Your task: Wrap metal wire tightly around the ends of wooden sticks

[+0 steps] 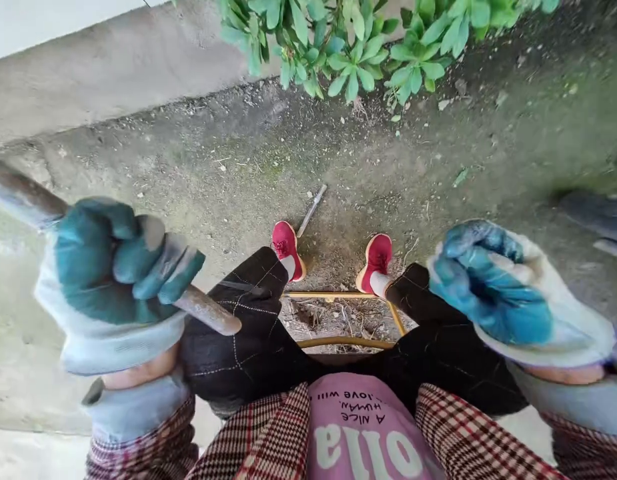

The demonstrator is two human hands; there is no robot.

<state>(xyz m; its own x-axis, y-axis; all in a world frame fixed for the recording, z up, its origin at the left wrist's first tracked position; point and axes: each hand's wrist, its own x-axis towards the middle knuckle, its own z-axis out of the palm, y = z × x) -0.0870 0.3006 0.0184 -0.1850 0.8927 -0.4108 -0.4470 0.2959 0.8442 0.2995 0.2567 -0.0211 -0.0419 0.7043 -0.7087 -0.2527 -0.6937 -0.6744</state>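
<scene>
My left hand (128, 263), in a white glove with a teal coated palm, is closed around a worn, rounded tool handle (211, 311). The handle's blunt end pokes out over my left thigh. Its other end widens into a thicker grey-brown shaft (25, 193) that runs out of view at the left edge, so the tool's head is hidden. On the other side, my right hand (493, 287), gloved in white and blue, is held up with its fingers curled in. Nothing shows in its hollow. It hovers over the ground beside my right knee.
I am seated on a yellow metal frame (333, 295). A short grey stick or pipe (312, 210) lies on the soil by my left red shoe (287, 247). Leafy green plants (358, 60) and a concrete ledge (123, 67) are ahead. A blurred dark shape (595, 213) is at right.
</scene>
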